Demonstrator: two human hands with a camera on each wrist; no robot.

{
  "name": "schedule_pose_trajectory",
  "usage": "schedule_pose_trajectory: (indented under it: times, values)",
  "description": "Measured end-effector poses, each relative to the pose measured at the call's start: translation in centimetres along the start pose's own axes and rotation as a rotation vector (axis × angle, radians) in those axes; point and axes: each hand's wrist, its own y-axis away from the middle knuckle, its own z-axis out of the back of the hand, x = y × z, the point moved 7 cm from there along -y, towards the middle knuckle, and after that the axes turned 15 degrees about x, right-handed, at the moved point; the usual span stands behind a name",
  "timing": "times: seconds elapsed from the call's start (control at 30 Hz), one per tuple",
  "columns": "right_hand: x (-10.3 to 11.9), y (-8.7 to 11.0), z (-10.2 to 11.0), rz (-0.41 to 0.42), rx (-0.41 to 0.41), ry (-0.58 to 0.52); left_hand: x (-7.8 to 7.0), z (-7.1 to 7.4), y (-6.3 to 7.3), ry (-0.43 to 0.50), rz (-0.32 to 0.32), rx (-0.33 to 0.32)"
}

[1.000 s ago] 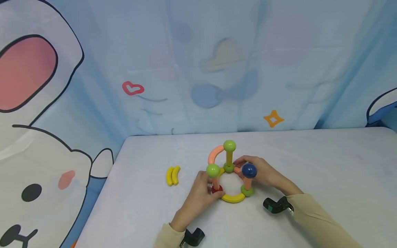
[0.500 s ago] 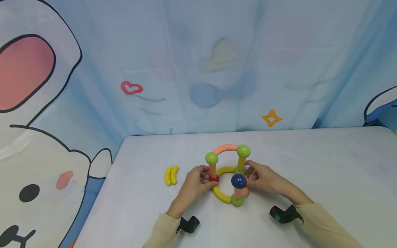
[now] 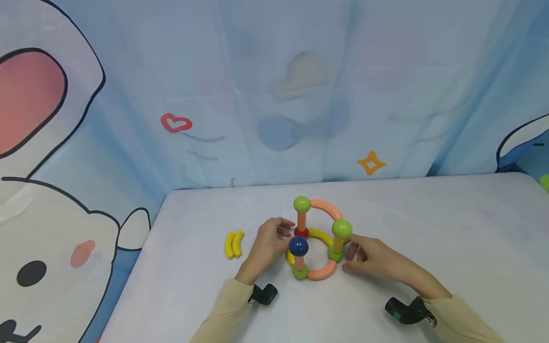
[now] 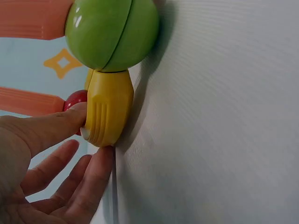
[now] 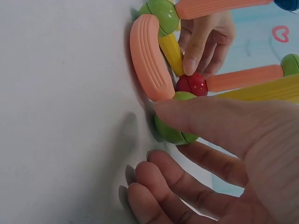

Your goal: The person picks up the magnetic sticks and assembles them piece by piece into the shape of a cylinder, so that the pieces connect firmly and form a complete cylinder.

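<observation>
A ring-shaped ball-and-rod building toy (image 3: 322,272) stands on the table, with yellow and pink curved rods round its base. Three uprights rise from it, two topped by green balls and one by a blue ball (image 3: 299,246). An arched pink rod (image 3: 328,206) joins the green tops. At the ring's left is my left hand (image 3: 268,243), its thumb and a fingertip on either side of a yellow curved rod (image 4: 108,105), near the red ball (image 4: 75,99). My right hand (image 3: 377,259) holds a green base ball (image 5: 175,123) between thumb and index finger; the other fingers are spread.
Two short yellow curved rods (image 3: 233,245) lie side by side on the white table (image 3: 193,286), left of the toy. A blue printed curtain (image 3: 257,95) hangs behind the table's far edge.
The toy has turned clockwise: the blue-topped upright came from the right to the front left, and the red ball moved to the back left. The right hand has drawn back slightly rightward.
</observation>
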Motion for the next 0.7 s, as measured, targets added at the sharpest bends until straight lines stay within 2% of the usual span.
schedule_pose_trajectory:
  times: [0.17,0.37,0.7]
  values:
    - [0.2,0.3,-0.2,0.051,0.012,0.020,0.4,0.2,0.8,-0.002,0.046,0.030]
    - [0.0,0.5,-0.2,0.056,0.005,0.019,0.6,-0.5,1.2,0.099,0.078,0.116]
    - [0.4,0.1,-0.8,0.100,0.029,0.019,0.1,-0.4,0.7,0.067,0.081,0.096]
